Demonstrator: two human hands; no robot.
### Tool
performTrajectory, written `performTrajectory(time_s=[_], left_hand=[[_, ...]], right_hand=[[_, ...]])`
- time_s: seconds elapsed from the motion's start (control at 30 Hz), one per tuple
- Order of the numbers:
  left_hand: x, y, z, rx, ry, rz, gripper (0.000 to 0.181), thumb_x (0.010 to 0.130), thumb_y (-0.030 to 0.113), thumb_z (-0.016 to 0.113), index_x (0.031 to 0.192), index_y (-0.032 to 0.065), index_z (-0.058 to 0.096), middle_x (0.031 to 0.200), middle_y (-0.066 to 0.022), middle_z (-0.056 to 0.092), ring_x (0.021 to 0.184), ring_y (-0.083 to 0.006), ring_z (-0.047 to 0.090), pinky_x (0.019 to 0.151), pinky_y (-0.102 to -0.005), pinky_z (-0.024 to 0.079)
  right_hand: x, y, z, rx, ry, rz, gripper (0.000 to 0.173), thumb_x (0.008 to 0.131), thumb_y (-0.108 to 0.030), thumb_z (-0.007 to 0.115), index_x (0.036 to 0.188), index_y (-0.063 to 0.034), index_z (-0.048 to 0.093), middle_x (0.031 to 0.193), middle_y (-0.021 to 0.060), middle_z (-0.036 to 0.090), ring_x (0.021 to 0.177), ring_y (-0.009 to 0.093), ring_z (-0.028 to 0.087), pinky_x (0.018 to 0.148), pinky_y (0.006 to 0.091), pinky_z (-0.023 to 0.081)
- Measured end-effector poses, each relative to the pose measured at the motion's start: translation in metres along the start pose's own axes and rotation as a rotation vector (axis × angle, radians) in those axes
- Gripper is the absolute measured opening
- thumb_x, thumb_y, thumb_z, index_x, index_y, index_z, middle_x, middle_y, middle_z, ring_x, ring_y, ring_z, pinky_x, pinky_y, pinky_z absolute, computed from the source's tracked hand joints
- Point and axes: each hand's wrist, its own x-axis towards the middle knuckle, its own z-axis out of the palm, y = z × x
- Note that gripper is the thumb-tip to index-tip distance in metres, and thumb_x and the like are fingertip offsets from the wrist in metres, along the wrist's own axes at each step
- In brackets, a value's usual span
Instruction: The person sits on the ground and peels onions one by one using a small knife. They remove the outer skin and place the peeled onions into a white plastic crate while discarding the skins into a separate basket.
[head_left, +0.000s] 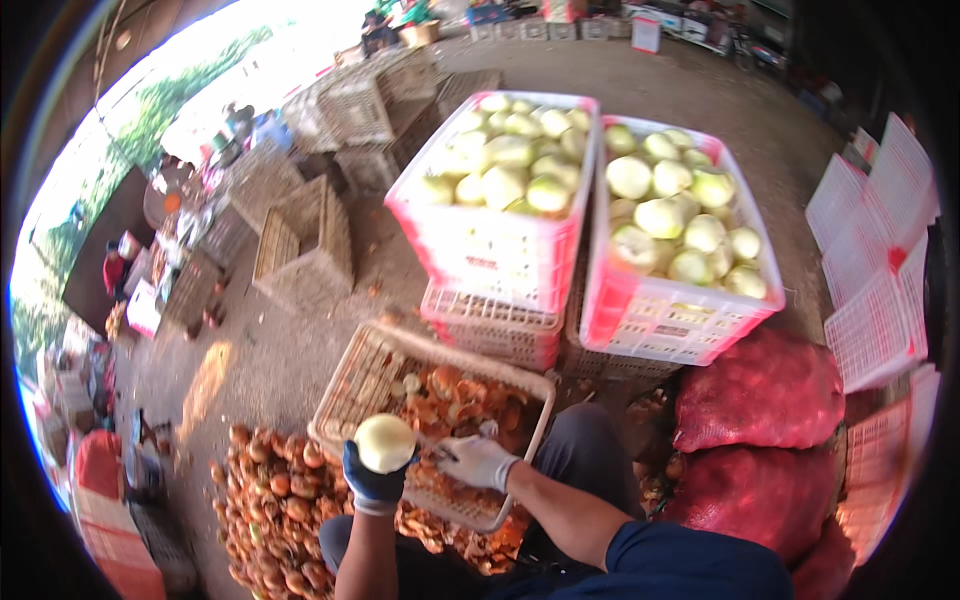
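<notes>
My left hand (373, 480), in a blue-coated glove, holds up a peeled pale onion (384, 443) over the near left rim of a crate (360, 384). To its right is my right hand (477, 463), in a white glove, above the same crate. Its fingers are closed round a thin, blurred tool (429, 442), apparently a small knife, pointing towards the onion. The tool's handle is hidden in the glove. Brown onion skins (457, 397) lie in the crate between my knees. A heap of unpeeled onions (281, 502) lies on the ground beside my left leg.
Ahead stand two pink-and-white crates of peeled onions, one left (487, 247) and one right (675, 322), each on another crate. Red mesh sacks (757, 390) are piled at my right. Empty crates (307, 255) lie ahead left; stacked crates (874, 330) line the far right.
</notes>
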Motion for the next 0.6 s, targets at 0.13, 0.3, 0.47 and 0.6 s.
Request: performTrajectory(time_s=[0.13, 0.3, 0.47, 0.6], left_hand=[[0.011, -0.003, 0.002, 0.136, -0.059, -0.053, 0.071, 0.081, 0.060, 0.059, 0.130, 0.0096, 0.050, 0.124, -0.0152, 0.057, 0.111, -0.0414, 0.056, 0.084, -0.0629, 0.050], [0.031, -0.003, 0.058, 0.218, -0.198, -0.175, 0.070, 0.082, 0.056, 0.060, 0.129, 0.0054, 0.051, 0.120, -0.0163, 0.060, 0.105, -0.0392, 0.060, 0.079, -0.0575, 0.054], [0.050, -0.015, 0.169, 0.314, -0.257, -0.278, 0.064, 0.086, 0.055, 0.055, 0.129, 0.0086, 0.050, 0.123, -0.0170, 0.058, 0.110, -0.0390, 0.058, 0.083, -0.0587, 0.052], [0.083, -0.027, 0.298, 0.404, -0.493, -0.241, 0.071, 0.087, 0.059, 0.054, 0.129, 0.0033, 0.049, 0.122, -0.0160, 0.058, 0.108, -0.0364, 0.060, 0.084, -0.0560, 0.053]], right_hand=[[0.003, 0.008, 0.009, 0.021, -0.095, -0.004, 0.042, 0.091, -0.041, 0.052, 0.116, -0.0083, 0.060, 0.109, 0.0229, 0.066, 0.105, 0.038, 0.062, 0.089, 0.0471, 0.049], [0.003, 0.010, 0.008, -0.045, -0.152, -0.055, 0.042, 0.092, -0.040, 0.049, 0.111, -0.0051, 0.063, 0.112, 0.0212, 0.066, 0.106, 0.037, 0.063, 0.091, 0.0461, 0.048], [0.007, 0.017, 0.015, 0.086, -0.072, -0.093, 0.041, 0.090, -0.038, 0.054, 0.110, -0.0025, 0.063, 0.101, 0.0272, 0.066, 0.099, 0.043, 0.063, 0.086, 0.0495, 0.048], [-0.001, 0.018, -0.005, 0.223, -0.114, -0.098, 0.043, 0.091, -0.039, 0.056, 0.108, 0.0007, 0.061, 0.102, 0.0276, 0.066, 0.099, 0.045, 0.061, 0.084, 0.0513, 0.047]])
